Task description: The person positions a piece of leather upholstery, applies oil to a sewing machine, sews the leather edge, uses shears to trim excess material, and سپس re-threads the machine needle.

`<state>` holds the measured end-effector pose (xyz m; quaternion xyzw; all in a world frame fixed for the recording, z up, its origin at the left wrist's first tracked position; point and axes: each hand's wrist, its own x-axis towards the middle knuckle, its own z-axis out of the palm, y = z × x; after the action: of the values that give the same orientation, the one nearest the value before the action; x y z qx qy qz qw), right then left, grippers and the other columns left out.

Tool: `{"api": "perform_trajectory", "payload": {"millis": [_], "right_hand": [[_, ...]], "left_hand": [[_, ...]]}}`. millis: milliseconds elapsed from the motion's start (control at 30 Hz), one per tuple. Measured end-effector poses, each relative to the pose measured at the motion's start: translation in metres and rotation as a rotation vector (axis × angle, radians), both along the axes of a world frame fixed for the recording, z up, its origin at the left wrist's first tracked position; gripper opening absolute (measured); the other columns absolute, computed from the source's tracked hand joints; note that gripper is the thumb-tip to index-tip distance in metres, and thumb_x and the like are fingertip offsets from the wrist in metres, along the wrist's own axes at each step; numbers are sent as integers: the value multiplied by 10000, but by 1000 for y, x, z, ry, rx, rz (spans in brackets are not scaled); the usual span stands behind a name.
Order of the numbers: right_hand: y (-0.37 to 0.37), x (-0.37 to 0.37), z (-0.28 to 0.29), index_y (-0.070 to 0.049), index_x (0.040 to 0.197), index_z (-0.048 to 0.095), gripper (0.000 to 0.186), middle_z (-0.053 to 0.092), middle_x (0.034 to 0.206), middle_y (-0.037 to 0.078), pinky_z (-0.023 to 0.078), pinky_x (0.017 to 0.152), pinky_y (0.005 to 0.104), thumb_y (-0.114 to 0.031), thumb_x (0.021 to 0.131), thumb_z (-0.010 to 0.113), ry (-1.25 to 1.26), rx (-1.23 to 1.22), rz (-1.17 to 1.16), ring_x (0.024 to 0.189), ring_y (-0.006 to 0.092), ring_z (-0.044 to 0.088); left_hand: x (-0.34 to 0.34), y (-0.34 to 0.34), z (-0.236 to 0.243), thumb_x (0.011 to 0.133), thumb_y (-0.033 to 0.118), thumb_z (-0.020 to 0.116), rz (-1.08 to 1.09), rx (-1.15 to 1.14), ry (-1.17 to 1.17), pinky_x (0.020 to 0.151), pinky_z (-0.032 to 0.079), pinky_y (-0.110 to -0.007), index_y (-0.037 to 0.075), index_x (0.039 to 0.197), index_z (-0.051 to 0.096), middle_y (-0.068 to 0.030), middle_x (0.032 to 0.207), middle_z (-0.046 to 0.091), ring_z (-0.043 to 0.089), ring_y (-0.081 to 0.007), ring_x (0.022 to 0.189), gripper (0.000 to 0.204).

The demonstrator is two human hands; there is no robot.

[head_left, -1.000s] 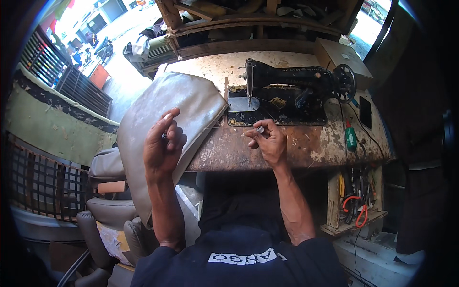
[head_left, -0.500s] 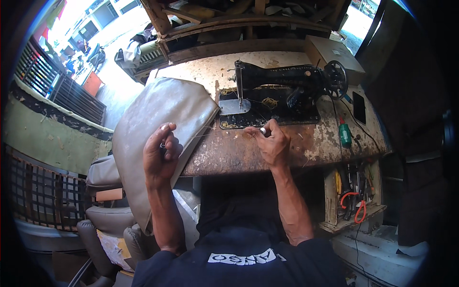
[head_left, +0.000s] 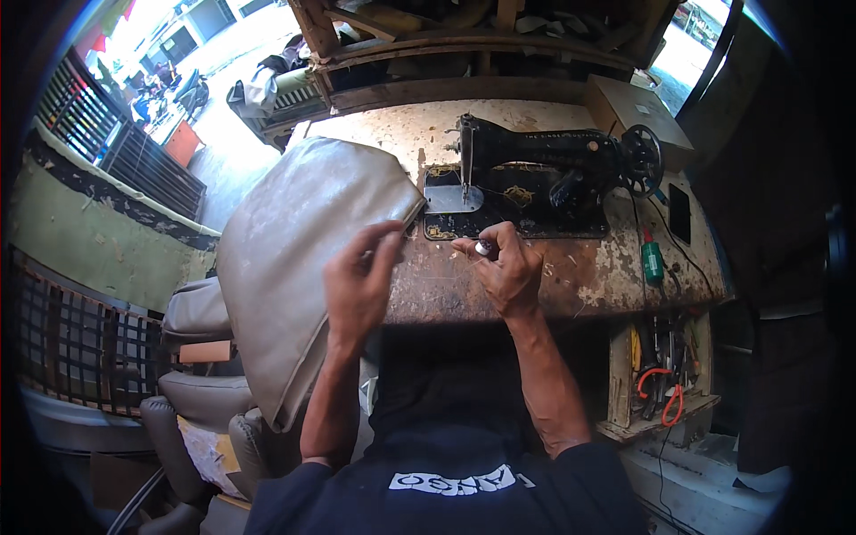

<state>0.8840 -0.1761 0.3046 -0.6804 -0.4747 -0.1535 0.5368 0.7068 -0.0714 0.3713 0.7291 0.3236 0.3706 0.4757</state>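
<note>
My right hand (head_left: 510, 275) is closed on a small white spool-like piece (head_left: 483, 248), pinched between thumb and fingers above the near edge of the sewing table (head_left: 437, 285). To its left hangs my left hand (head_left: 358, 281), blurred, with its fingers partly bent; what it holds, if anything, cannot be made out. Beneath and beside that hand a large grey-beige leather-like cover (head_left: 308, 209) drapes over the table's left end, its corner touching the machine's bed. The black sewing machine (head_left: 544, 150) stands just beyond my right hand, its needle over a metal plate.
A green bottle with a red tip (head_left: 653, 260) and a black phone (head_left: 679, 214) lie at the right. A cardboard box (head_left: 637, 116) stands behind the machine's wheel. Below, an open drawer (head_left: 664, 410) holds tools, including orange-handled ones. Grey padded seat parts (head_left: 209, 401) are at lower left.
My left hand has moved right, toward my right hand, and turned. The thread seen stretching between the hands no longer shows clearly. My right hand keeps its grip; the view has shifted slightly.
</note>
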Motion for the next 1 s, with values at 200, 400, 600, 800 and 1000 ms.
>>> {"api": "perform_trajectory", "payload": {"millis": [200, 400, 600, 800, 1000], "right_hand": [[-12, -7, 22, -55, 951, 612, 215, 663, 767, 114, 543, 593, 409, -109, 854, 796, -45, -63, 59, 697, 314, 712], [-15, -14, 28, -42, 1083, 600, 273, 680, 855, 152, 564, 618, 422, -28, 851, 742, -1, -50, 186, 722, 337, 712], [-15, -30, 29, -19, 1300, 579, 402, 725, 1052, 143, 592, 679, 337, -55, 923, 714, 544, 2, 392, 796, 195, 710], [-16, -39, 34, 2, 1313, 587, 363, 712, 1082, 102, 577, 674, 259, -155, 1003, 689, 1046, 20, 564, 869, 120, 679], [-10, -47, 30, -27, 1200, 671, 342, 725, 865, 69, 549, 631, 298, -180, 922, 799, 707, -82, 361, 716, 119, 679]], "left_hand": [[41, -25, 8, 824, 197, 864, -292, 332, 121, 677, 498, -311, 73, 1133, 768, -33, 903, 689, 595, -146, 759, 347], [36, -16, 5, 863, 188, 820, -289, 146, 184, 783, 539, -346, 14, 1065, 751, -129, 971, 679, 682, -238, 869, 275], [20, 3, -15, 959, 220, 752, -342, -308, -64, 713, 500, -305, -21, 1105, 702, 5, 909, 621, 593, -111, 802, 286], [14, 9, -27, 994, 263, 713, -349, -572, -191, 500, 283, -176, 57, 1140, 664, 76, 769, 586, 393, 13, 559, 257], [15, -3, -22, 1018, 208, 680, -306, -491, -194, 526, 331, -178, 34, 1111, 679, 52, 860, 627, 446, 2, 598, 197]]}}
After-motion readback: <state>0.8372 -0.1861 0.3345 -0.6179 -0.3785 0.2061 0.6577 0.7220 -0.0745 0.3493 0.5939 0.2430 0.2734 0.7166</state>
